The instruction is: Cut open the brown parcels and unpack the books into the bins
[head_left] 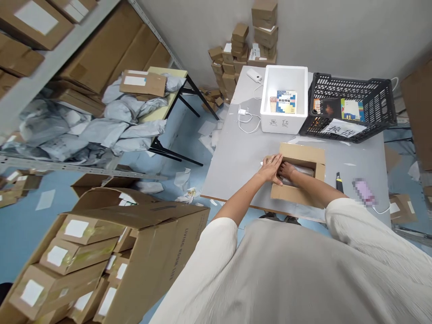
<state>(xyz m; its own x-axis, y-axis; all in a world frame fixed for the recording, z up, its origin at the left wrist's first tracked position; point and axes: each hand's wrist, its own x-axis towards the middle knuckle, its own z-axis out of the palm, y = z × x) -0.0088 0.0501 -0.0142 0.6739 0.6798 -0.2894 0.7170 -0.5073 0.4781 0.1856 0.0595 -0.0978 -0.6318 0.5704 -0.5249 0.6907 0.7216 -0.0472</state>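
An open cardboard box (299, 192) lies on the grey table in front of me, its flaps folded outward. My left hand (271, 169) grips the left end of the box, fingers and thumb along its edge. Inside the box near that same end is my right hand (286, 171), its fingers bent and partly hidden by the left hand and the box wall. Something pale, perhaps wrapped, shows beneath the right wrist; its kind is unclear.
Right of the box lie a utility knife (339, 182) and a blurred pink phone-like item (363, 192). Behind stand a white foam box (284, 126) and a black crate (378, 110), both holding books. A large carton (168, 243) of parcels is at left.
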